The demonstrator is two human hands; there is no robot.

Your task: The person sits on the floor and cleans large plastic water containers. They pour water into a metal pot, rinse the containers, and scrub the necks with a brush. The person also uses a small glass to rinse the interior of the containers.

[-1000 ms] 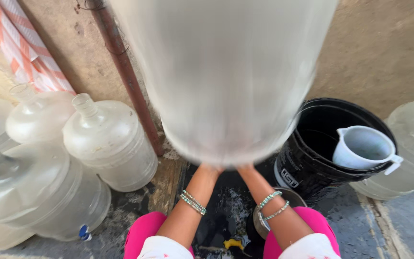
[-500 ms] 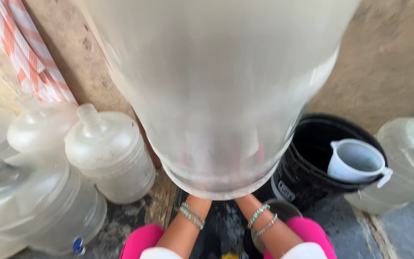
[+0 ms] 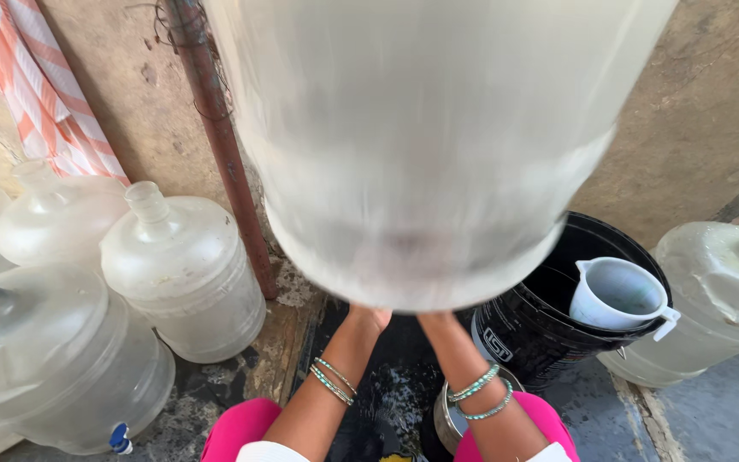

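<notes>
A big translucent water jug [image 3: 425, 137] fills the upper middle of the view, blurred and raised close to the camera. My left hand [image 3: 368, 319] and my right hand [image 3: 436, 322] reach up under it; only the wrists and heels of the hands show, the fingers are hidden behind the jug. Both forearms wear beaded bracelets. The hands appear to hold the jug from below.
Several empty clear jugs [image 3: 183, 269] stand at the left by a rusty pipe [image 3: 220, 145]. A black bucket [image 3: 530, 329] with a white pitcher [image 3: 619, 295] in it sits at the right, beside another jug [image 3: 720, 291]. A metal bowl [image 3: 448, 421] lies on the wet floor.
The jug has come nearer the camera and shifted right, covering more of the view. My forearms have stretched further up under it.
</notes>
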